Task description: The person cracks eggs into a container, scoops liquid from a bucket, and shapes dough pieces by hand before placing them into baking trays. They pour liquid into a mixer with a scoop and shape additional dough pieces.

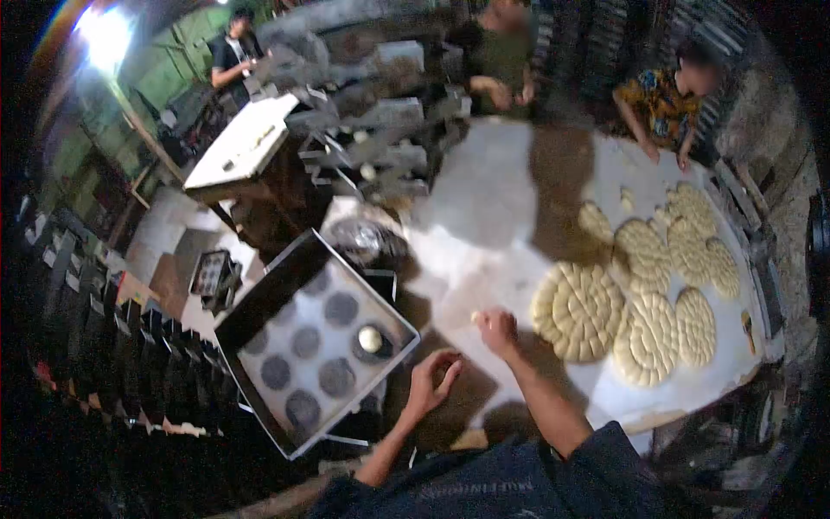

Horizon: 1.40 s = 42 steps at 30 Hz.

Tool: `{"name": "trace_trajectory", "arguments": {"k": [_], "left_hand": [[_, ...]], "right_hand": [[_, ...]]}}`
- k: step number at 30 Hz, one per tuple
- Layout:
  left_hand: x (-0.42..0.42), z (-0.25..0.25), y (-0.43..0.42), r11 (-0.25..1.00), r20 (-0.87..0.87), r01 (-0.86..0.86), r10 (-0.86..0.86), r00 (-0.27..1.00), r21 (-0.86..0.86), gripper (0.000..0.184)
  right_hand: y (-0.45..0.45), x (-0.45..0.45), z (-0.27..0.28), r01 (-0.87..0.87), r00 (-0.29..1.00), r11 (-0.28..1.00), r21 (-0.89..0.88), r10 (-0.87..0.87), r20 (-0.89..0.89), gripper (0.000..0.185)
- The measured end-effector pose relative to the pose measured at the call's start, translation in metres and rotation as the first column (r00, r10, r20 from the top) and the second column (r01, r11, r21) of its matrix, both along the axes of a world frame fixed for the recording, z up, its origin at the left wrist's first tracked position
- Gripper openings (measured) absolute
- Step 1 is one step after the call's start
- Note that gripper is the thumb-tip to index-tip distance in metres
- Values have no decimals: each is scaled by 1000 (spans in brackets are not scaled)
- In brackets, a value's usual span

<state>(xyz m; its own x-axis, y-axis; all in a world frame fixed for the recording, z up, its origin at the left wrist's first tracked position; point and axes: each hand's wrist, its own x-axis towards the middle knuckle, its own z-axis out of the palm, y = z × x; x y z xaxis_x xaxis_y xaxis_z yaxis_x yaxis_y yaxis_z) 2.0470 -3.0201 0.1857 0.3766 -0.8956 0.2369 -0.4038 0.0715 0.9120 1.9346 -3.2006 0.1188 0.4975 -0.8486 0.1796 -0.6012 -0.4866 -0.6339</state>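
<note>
My right hand [497,332] is closed over the floured table [471,203], with a small pale bit showing at its fingertips. Beside the tray's right corner, my left hand [432,379] is held with thumb and fingers apart and nothing between them. The square metal tray [399,339] has dark round marks on its bottom, and one round dough ball [370,338] sits near its right corner. To the right of my right hand lies a round cluster of dough pieces [577,311], next to another cluster [647,339].
More dough clusters [641,255] lie on the right side of the table. Several people stand beyond it, one in a patterned shirt [664,108]. A white-topped table [242,143] is at upper left, and stacked dark trays [130,368] line the left.
</note>
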Motion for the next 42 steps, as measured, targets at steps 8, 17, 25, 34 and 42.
{"name": "trace_trajectory", "arguments": {"k": [8, 17, 25, 34, 42], "left_hand": [[-25, -13, -18, 979, -123, 112, -91, 988, 170, 30], [-102, 9, -27, 964, -72, 80, -63, 995, 252, 27], [-206, 35, -59, 979, 95, 172, -182, 979, 106, 19], [-260, 8, -69, 876, 231, 336, -427, 874, 347, 12], [-137, 18, -150, 947, 500, -285, 176, 848, 150, 39]], "right_hand": [[44, -56, 99, -516, 852, 854, 62, 504, 144, 12], [82, -132, 77, -141, 836, 988, 65, 84, 542, 10], [63, -241, 64, -289, 856, 820, 495, -10, 517, 20], [54, -295, 51, -31, 938, 998, -56, 49, 344, 22], [35, -320, 41, 79, 951, 996, 39, -87, 295, 14]]}}
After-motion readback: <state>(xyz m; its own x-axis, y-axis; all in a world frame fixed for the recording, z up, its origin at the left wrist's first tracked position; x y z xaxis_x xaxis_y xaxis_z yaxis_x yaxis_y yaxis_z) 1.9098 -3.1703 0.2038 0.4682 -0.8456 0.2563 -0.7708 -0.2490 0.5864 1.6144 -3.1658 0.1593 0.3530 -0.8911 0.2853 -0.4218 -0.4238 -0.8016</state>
